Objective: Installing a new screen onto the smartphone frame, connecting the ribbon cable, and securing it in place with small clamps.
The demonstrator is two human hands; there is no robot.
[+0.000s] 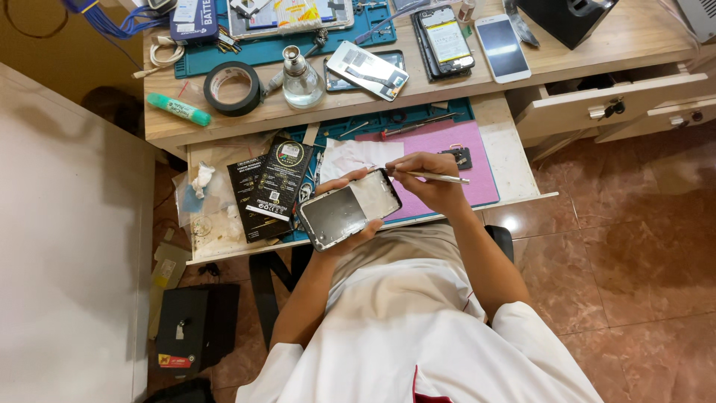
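My left hand [350, 231] cups an opened phone body [349, 209], a silver frame with its bare inner side facing up, held over the front edge of the pull-out shelf. My right hand [431, 181] pinches a thin metal tool [436, 177], likely tweezers, whose tip rests at the phone's upper right corner. Both hands sit above the pink work mat [455, 145], where a small dark phone part [457, 156] lies just beyond my right hand.
Two black flat packages [270, 183] lie left of the phone. On the desk above are a black tape roll [233, 87], a glass bottle [301, 78], a green marker [179, 110], several opened phones [446, 39] and a white phone [503, 46]. Open drawers [611, 104] stick out at right.
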